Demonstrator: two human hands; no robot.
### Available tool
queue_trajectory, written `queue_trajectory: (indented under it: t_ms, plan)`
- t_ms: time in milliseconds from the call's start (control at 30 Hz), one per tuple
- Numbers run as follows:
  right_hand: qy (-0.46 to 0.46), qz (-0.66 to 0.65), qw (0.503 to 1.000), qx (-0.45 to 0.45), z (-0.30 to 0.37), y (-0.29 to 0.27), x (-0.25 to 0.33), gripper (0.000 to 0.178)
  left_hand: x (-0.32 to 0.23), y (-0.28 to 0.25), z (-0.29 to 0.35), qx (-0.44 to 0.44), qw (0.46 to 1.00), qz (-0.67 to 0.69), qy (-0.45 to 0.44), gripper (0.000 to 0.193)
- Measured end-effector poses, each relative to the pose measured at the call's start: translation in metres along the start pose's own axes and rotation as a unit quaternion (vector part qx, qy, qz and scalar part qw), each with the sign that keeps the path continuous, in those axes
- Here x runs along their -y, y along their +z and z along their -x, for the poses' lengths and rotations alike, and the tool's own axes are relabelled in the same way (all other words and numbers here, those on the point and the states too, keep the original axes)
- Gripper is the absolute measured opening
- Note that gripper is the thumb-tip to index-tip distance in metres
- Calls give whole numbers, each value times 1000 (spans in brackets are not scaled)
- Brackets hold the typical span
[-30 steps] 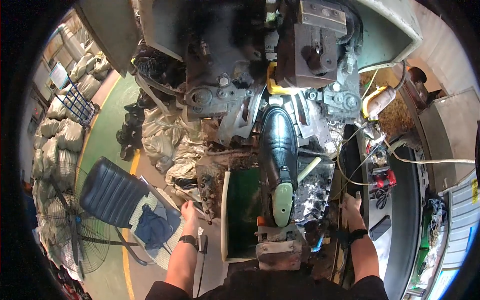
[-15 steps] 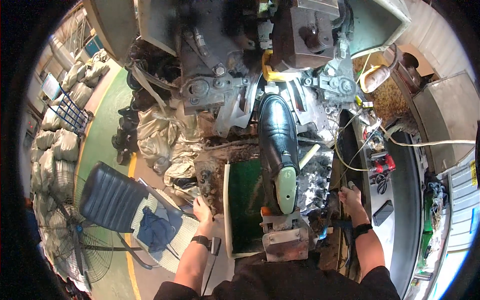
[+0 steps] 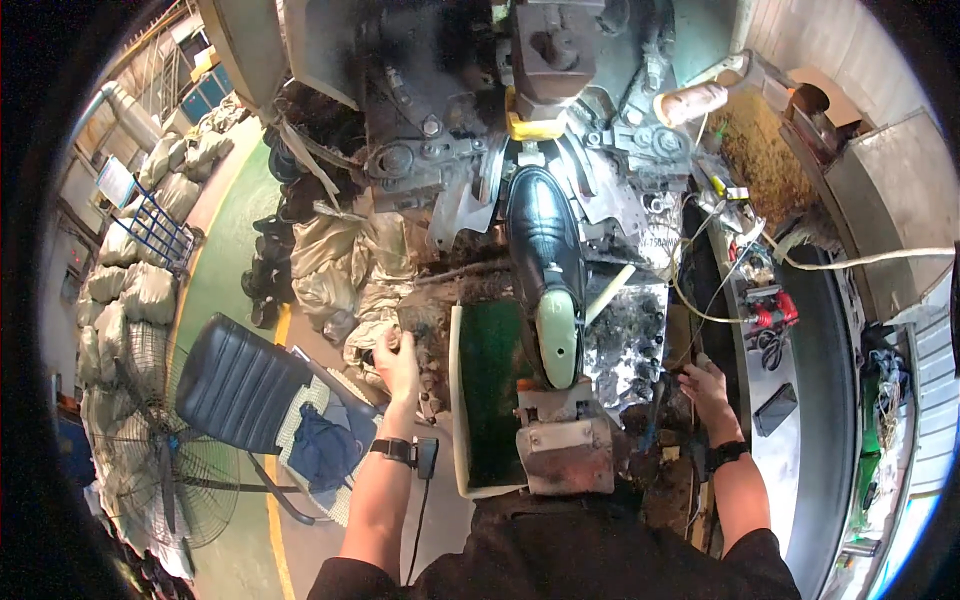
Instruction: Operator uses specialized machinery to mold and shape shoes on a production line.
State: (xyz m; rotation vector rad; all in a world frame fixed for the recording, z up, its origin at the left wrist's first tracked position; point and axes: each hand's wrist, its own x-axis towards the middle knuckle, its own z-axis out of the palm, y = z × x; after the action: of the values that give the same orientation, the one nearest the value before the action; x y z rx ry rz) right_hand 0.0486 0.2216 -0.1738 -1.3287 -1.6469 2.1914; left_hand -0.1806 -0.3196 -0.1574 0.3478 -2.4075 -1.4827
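Note:
A black leather shoe (image 3: 543,230) sits on a pale green last (image 3: 558,335), toe pointing away into a large, grimy machine. Its toe lies under a yellow part (image 3: 535,122) and between metal side plates; the heel end rests above a worn metal support (image 3: 568,442). To the left of the shoe, my left hand (image 3: 398,370) is raised near dark knobs, its thumb and fingers curved apart with nothing seen in them. On the other side my right hand (image 3: 706,390) hovers by dark machine parts, fingers loosely bent and apart. Neither hand touches the shoe.
A green-lined tray (image 3: 457,400) stands left of the last. Pale sacks (image 3: 330,265) and a black chair (image 3: 240,385) holding blue cloth lie further left, with a wire fan behind. At right, a ledge holds a red tool (image 3: 775,312) and a black phone-like object (image 3: 775,410).
The whole view has shifted a little. My left hand has moved farther from me, away from the knobs it was at. My right hand stays in about the same place, its fingers looser.

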Motion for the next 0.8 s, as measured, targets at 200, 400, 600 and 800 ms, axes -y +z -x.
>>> queue_trajectory:
  t_ms: [200, 400, 600, 800]
  plan:
    - [81, -20, 989, -119, 25, -68, -63, 52, -128, -2, 48, 177, 952, 245, 55, 33]
    - [88, -155, 974, -141, 78, -186, -204, 23, -221, 31, 83, 196, 902, 90, 374, 27]
    - [116, -89, 940, -308, 261, -151, -299, 37, -169, 18, 54, 213, 928, 89, 292, 16]
    - [247, -318, 822, -404, 470, -131, -434, 22, -157, 27, 39, 245, 897, 106, 351, 17]
